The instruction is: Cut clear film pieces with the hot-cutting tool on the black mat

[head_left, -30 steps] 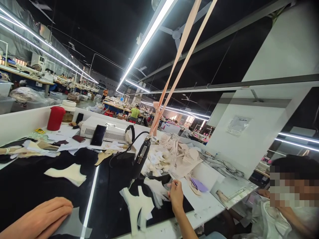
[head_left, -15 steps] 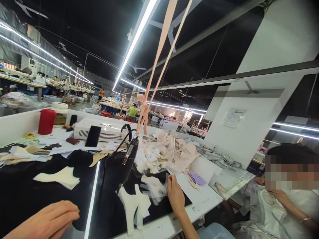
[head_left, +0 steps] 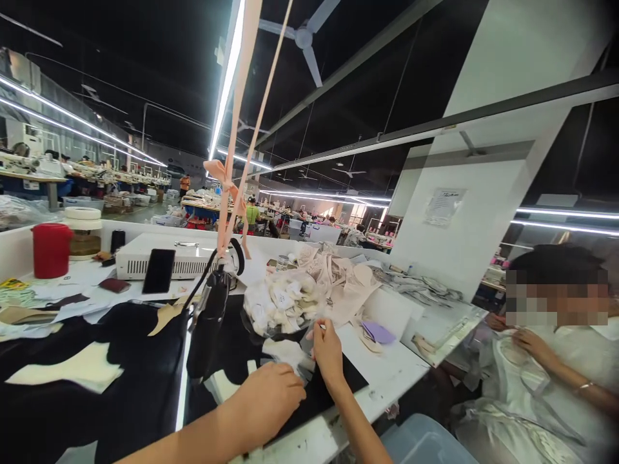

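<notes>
My right hand point(head_left: 329, 353) is closed in a pinch on a sheer fabric piece point(head_left: 307, 341), above the far right part of the black mat point(head_left: 140, 341). Just left of it, my left hand point(head_left: 271, 401) is bent over with its fingers curled down and close together; its fingertips are mostly hidden. Beneath and behind the left hand lie white and sheer cut pieces point(head_left: 283, 351). It partly covers a stack of cream cut pieces point(head_left: 222, 385). Another cream stack point(head_left: 68, 367) lies farther left on the mat.
A black corded hand tool point(head_left: 209, 322) hangs from peach straps point(head_left: 235, 129) over a lit strip. Behind are a pile of beige garments point(head_left: 345, 280), bagged pale pieces point(head_left: 280, 299), a phone point(head_left: 158, 270) and a red container point(head_left: 51, 250). A co-worker point(head_left: 556, 361) sits at right, handling fabric.
My left hand has swung right, from the mat's left side to over the cream pieces beside my right hand. The view has shifted slightly. My right hand keeps its pinch near the sheer pieces.
</notes>
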The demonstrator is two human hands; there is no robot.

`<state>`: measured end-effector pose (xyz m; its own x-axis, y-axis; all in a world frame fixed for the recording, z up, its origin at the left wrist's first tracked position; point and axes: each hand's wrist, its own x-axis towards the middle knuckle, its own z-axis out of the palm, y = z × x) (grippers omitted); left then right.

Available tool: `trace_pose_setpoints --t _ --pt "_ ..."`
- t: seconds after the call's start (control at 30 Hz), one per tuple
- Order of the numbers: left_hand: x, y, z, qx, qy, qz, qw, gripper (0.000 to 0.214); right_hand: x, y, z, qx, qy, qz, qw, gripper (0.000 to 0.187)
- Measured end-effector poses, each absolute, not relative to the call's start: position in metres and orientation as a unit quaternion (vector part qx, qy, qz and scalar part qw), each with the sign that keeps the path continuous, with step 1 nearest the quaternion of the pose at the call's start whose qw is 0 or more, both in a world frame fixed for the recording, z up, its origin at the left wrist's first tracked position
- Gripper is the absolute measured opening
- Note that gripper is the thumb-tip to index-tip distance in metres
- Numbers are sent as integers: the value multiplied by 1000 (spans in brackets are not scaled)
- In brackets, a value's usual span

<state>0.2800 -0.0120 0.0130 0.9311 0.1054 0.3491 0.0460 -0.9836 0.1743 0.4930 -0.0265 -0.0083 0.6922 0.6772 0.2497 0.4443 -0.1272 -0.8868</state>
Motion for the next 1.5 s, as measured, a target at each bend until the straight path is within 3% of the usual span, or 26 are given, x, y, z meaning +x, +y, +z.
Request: trace_pose_setpoints --t 0.27,0.53,0.7,0.87,0.97,1.13,1.3,1.5 --pt "315 24 2 981 142 118 60 24 504 -24 -18 -712 -351 146 591 36" --pt "316 35 -7 973 152 113 135 24 509 -37 -18 -690 -332 171 620 36" --pt "314 35 0 948 150 151 236 25 503 -46 -5 -673 -345 189 626 36" --pt "296 27 12 872 172 223 401 39 477 -63 1 -632 -424 241 602 30" --pt "279 17 15 803 199 239 509 53 446 -73 -1 -594 -477 270 589 39" --pt "243 -2 10 681 257 247 639 57 392 -83 -4 -538 -529 330 567 48" --pt "194 -13 6 576 304 274 708 65 357 -91 -3 -502 -536 427 528 59" --pt "121 -22 17 531 329 307 718 50 330 -99 -13 -475 -509 526 488 77"
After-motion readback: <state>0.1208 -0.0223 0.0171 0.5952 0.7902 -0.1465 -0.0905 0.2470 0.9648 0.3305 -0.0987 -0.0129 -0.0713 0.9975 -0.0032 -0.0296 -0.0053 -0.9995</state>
